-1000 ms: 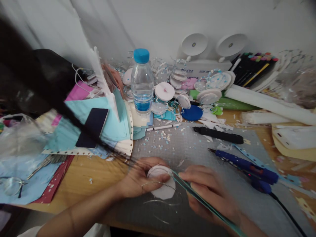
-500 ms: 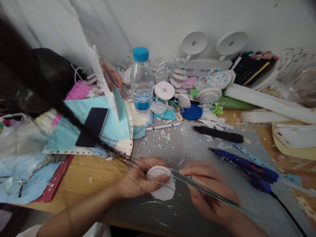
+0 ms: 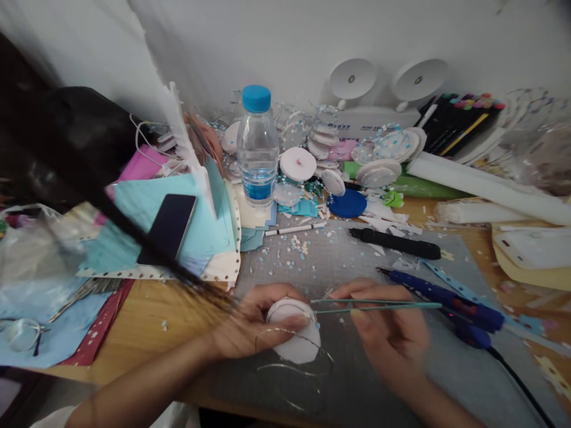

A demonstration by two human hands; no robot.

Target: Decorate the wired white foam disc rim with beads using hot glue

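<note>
Low in the middle of the view, my left hand (image 3: 263,318) grips a round white paper disc (image 3: 300,345) with thumb and fingers. Thin wire (image 3: 289,370) loops below and over the disc. My right hand (image 3: 388,333) pinches a pair of thin teal tweezers (image 3: 379,306), whose tips reach the disc's right edge. Small pale pieces lie near the tips, too small to make out. Both hands are above a grey cutting mat (image 3: 267,273).
A blue glue gun (image 3: 446,294) and a black pen-like tool (image 3: 395,241) lie on the right. Behind stand a water bottle (image 3: 257,148) and piled paper discs (image 3: 298,164). A phone (image 3: 168,229) rests on blue paper at left. Dark blurred strands cross the left side.
My right hand has shifted slightly up, and the tweezers have swung from slanting down to the right to nearly level. The disc in my left hand has moved slightly right.
</note>
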